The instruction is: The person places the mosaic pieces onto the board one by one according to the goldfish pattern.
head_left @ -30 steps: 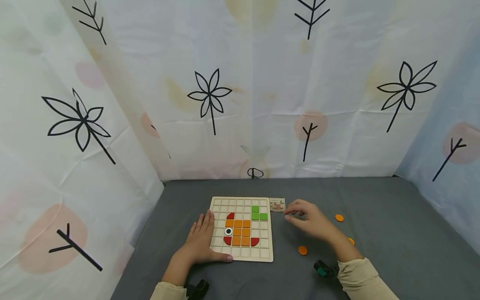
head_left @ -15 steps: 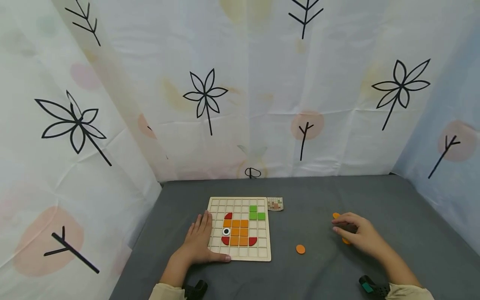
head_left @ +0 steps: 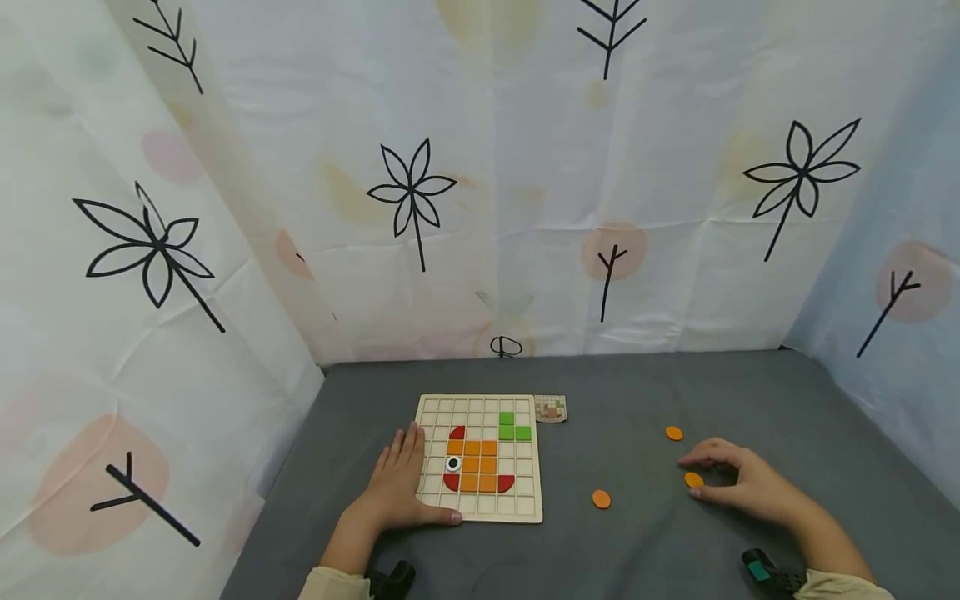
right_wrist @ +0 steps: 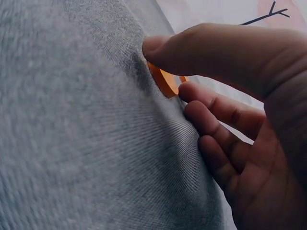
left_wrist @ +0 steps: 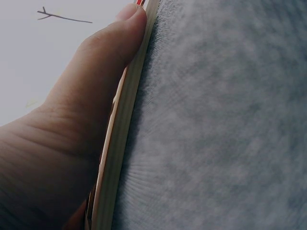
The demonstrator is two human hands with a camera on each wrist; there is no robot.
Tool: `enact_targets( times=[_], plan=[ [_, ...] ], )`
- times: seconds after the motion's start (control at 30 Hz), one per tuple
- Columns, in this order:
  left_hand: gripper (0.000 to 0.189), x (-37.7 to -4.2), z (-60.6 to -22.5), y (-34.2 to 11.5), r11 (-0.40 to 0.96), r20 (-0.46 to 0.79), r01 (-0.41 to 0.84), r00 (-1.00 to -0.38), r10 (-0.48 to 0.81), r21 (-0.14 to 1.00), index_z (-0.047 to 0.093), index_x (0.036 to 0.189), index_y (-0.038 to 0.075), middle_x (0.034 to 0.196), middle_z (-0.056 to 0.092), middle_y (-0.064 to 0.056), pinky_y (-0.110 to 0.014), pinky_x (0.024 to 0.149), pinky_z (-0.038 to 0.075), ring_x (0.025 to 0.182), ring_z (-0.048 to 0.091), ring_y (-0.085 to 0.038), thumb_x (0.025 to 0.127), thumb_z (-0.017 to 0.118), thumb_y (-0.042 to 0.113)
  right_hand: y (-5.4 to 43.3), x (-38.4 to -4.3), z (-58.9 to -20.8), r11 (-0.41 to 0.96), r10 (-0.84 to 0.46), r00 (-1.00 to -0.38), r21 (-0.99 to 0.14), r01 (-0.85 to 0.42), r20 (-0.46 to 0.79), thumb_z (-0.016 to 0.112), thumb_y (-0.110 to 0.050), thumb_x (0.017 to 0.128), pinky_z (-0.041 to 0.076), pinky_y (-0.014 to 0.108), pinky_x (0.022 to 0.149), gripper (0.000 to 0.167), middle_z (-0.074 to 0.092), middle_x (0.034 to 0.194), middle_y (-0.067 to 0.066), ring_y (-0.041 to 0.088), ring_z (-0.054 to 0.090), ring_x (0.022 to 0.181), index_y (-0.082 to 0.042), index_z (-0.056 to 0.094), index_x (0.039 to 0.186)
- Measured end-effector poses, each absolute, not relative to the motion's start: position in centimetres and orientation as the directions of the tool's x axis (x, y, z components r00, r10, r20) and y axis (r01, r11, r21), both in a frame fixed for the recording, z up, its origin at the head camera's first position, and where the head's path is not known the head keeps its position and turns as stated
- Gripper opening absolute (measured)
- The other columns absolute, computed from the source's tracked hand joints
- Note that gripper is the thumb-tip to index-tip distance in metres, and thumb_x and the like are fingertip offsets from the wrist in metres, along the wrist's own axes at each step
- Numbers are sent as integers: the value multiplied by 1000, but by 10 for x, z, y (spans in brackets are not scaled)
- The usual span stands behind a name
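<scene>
My left hand (head_left: pixel 397 487) lies along the left side of a pale wooden grid board (head_left: pixel 528 502). Its fingers are straight, and the thumb rests along the board's front edge, seen close up in the left wrist view. On the board sit orange squares (head_left: pixel 471 462), red quarter-round pieces (head_left: pixel 506 483), green squares (head_left: pixel 507 432) and an eye piece (head_left: pixel 453 463). Off to the right, my right hand (head_left: pixel 742 479) reaches down around an orange disc (head_left: pixel 693 480) lying on the cloth. Its thumb touches the disc's near edge; the forefinger stands apart beyond it.
Two more orange discs lie on the grey cloth (head_left: pixel 630 567): one farther back (head_left: pixel 674 433), another between the board and my right hand (head_left: pixel 602 499). A small pattern card (head_left: pixel 551 408) touches the board's back right corner. Printed curtains (head_left: pixel 540 283) enclose the table.
My right hand has moved from beside the card to the right, passed near the far disc, and come down at the nearer one. My left hand has stayed on the board.
</scene>
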State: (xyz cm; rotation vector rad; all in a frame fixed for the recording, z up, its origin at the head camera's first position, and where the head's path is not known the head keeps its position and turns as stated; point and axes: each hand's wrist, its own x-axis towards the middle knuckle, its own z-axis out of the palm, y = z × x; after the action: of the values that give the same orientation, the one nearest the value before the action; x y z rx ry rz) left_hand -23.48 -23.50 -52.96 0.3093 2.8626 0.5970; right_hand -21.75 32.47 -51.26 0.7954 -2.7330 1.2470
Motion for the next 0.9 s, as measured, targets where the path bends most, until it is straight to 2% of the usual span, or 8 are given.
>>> enact_targets(
  times=[0.13, 0.33, 0.5, 0.77, 0.9],
  plan=[
    [158, -236, -531, -235, 893, -145, 164, -959, 244, 418, 5, 171, 3, 180, -1, -15, -66, 132, 8, 167, 1, -41, 61, 84, 86, 329, -219, -514, 528, -453, -864, -716, -458, 219, 84, -8, 90, 52, 20, 79, 30, 72, 114, 0, 2, 62, 98, -7, 78, 120],
    [158, -235, -528, -234, 895, -149, 167, -957, 248, 414, 5, 171, 3, 180, 0, -16, -65, 132, 9, 167, 2, -41, 61, 84, 86, 331, -220, -518, 485, -465, -863, -758, -436, 198, 81, -3, 92, 54, 19, 79, 24, 75, 109, 3, 2, 66, 98, -3, 79, 116],
    [157, -235, -524, -237, 889, -161, 170, -952, 259, 425, 5, 171, 3, 180, 0, -16, -65, 132, 9, 167, 2, -41, 63, 84, 86, 328, -221, -517, 509, -443, -876, -751, -421, 191, 83, -5, 91, 53, 17, 80, 22, 76, 107, 1, 0, 66, 98, -7, 81, 113],
    [158, -238, -524, -247, 876, -152, 193, -947, 285, 441, 5, 171, 2, 180, 0, -18, -65, 132, 10, 167, 2, -41, 62, 85, 85, 326, -222, -516, 503, -423, -880, -753, -425, 215, 83, -4, 90, 53, 22, 74, 21, 76, 105, 2, 7, 66, 90, -6, 81, 111],
    [160, -238, -526, -250, 874, -153, 192, -946, 286, 445, 3, 171, 3, 180, -1, -18, -65, 132, 10, 167, 1, -41, 61, 86, 85, 327, -222, -515, 501, -425, -883, -760, -415, 202, 83, -5, 91, 53, 23, 75, 21, 76, 106, 1, 7, 66, 91, -5, 81, 112]
  ],
)
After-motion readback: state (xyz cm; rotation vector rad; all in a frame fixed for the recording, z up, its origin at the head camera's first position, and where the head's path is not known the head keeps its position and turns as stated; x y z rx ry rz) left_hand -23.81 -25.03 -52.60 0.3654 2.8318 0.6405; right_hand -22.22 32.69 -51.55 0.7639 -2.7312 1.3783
